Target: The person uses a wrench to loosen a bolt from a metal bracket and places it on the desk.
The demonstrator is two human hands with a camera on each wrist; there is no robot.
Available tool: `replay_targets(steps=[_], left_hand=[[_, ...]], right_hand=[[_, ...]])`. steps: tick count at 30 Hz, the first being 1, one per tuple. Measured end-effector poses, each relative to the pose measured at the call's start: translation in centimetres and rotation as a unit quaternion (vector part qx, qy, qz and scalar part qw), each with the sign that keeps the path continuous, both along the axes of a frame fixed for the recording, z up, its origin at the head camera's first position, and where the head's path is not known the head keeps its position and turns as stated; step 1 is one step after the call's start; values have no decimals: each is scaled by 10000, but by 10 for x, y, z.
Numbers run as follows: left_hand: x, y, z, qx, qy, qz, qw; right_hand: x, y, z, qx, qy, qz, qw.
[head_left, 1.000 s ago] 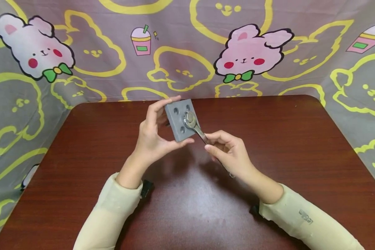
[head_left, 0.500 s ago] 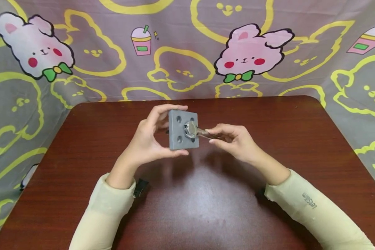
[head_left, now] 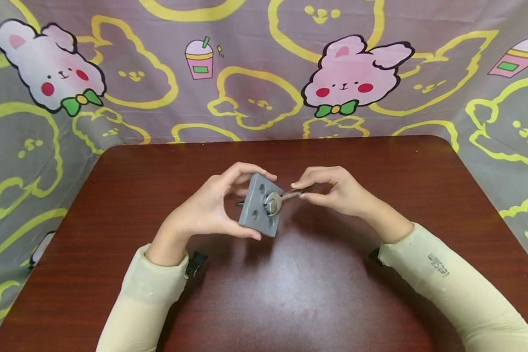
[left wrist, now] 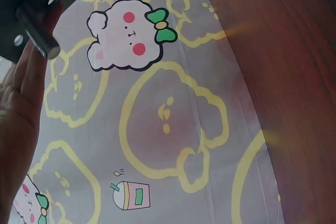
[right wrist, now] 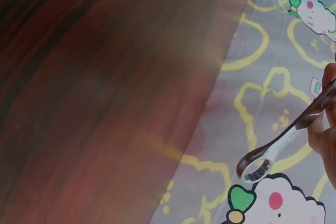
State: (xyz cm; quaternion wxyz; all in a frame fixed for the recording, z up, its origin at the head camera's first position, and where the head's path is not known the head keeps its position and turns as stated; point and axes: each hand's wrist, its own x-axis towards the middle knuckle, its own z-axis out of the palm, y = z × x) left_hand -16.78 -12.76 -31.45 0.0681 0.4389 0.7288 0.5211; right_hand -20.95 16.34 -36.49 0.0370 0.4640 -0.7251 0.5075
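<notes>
In the head view my left hand (head_left: pixel 207 205) holds a square grey plate (head_left: pixel 256 201) by its edges, fingers over the top and thumb below. The plate stands tilted above the table, with several round holes. A bolt head (head_left: pixel 273 205) sits at its middle. Out of the back comes the bolt's threaded shank (left wrist: pixel 38 34), clear in the left wrist view. My right hand (head_left: pixel 341 189) pinches a combination wrench (head_left: pixel 292 194) by its shaft, its open end around the bolt head. The right wrist view shows the wrench's free ring end (right wrist: pixel 279 145) pointing away from the hand.
Both hands work over a dark red-brown wooden table (head_left: pixel 264 303). A grey curtain (head_left: pixel 255 44) with cartoon figures hangs behind it and at both sides. Black wrist cameras (head_left: pixel 196 265) sit at the sleeve cuffs.
The wrench has swung round with the right hand, from slanting down to the right to slanting slightly up. The plate has come lower and nearer and turned, still in the left hand.
</notes>
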Motion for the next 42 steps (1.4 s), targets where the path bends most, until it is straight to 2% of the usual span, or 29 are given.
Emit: replay_targets(steps=[3, 6, 9, 15, 19, 26, 34, 42], left_hand=[[2, 0, -2, -187, -227, -225, 9993], [3, -1, -5, -261, -324, -291, 9987], [3, -2, -6, -189, -269, -163, 9993], [0, -5, -3, 35, 3, 198, 9998], [0, -7, -3, 66, 120, 355, 9993], [-1, -10, -6, -93, 138, 498, 9986], [-2, -11, -11, -268, 150, 568, 9979], [-1, -10, -16, -400, -20, 619, 9973]], right_hand=[[-2, 1, -2, 153, 85, 120, 9998], [-2, 2, -3, 257, 165, 128, 9995], [-2, 7, -3, 289, 213, -92, 9993], [-2, 21, 0, 240, 218, -804, 9962], [-1, 28, 2, 181, 231, -1014, 9944], [-2, 35, 3, 271, 234, -1072, 9936], [-3, 40, -1, 629, -183, -1019, 9926], [-12, 44, -12, 1385, -260, -978, 9852]])
